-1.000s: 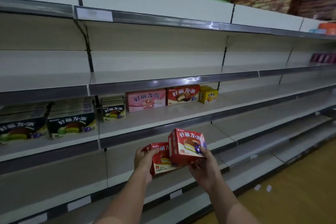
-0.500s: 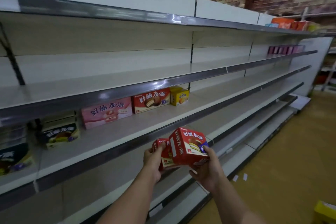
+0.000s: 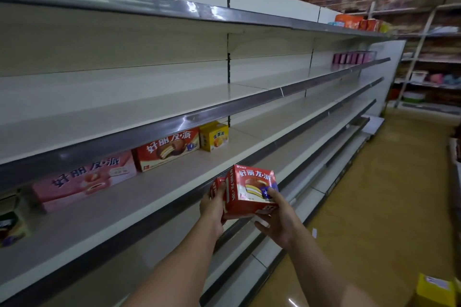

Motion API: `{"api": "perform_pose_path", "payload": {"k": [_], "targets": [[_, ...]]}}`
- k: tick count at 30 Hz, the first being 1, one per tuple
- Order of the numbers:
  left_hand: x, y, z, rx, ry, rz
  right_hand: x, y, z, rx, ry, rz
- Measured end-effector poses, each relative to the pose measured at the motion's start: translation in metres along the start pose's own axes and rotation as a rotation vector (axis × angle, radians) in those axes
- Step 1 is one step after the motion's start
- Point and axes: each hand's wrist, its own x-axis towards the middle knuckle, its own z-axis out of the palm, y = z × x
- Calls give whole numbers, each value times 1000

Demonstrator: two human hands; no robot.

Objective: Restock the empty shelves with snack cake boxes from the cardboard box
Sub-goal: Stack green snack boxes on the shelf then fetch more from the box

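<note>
Two red snack cake boxes are held in front of the shelving. My right hand (image 3: 279,222) grips the nearer red box (image 3: 252,189) from below and at its right side. My left hand (image 3: 212,207) holds the second red box (image 3: 216,185), mostly hidden behind the first. Both boxes hover just in front of the edge of the middle shelf (image 3: 159,194). On that shelf stand a pink box (image 3: 82,179), a red box (image 3: 167,148) and a small yellow box (image 3: 214,136). The cardboard box is not in view.
Long white shelves run to the right; the shelf above (image 3: 124,117) holds nothing nearby. Purple boxes (image 3: 351,57) and orange packs (image 3: 356,23) sit far right. A dark box (image 3: 10,227) is at the left edge. A yellow box (image 3: 436,289) lies on the wooden floor.
The view has swung right along the aisle and closer to the shelves. Both hands still hold the two red boxes together, now slightly higher and nearer the middle shelf's edge.
</note>
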Motion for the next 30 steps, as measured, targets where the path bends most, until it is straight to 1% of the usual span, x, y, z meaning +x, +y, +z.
{"api": "perform_pose_path", "payload": {"k": [4,9,12,18,20,23,25,28,30], "targets": [[36,25,12,56,-9,27,27,-23,9,7,-1,-32],[83,57,25,64,22,99,70,-51,26,104,-28,-60],[107,70,32,107,-12,115,89,-64,31,164,-69,-62],[145,86,49,176,-86,167,131,-84,34,192,-46,-38],[164,88,60,236,-76,175,149,-95,33,200,-64,-47],[165,102,79,326,-83,157,180,-115,24,153,-92,-70],[174,103,94,292,-83,161,200,-132,16,72,-116,-85],[186,101,119,308,-104,176,226,-159,3,-47,-172,-71],[194,101,138,229,-68,199,242,-176,-8,-98,-216,-57]]}}
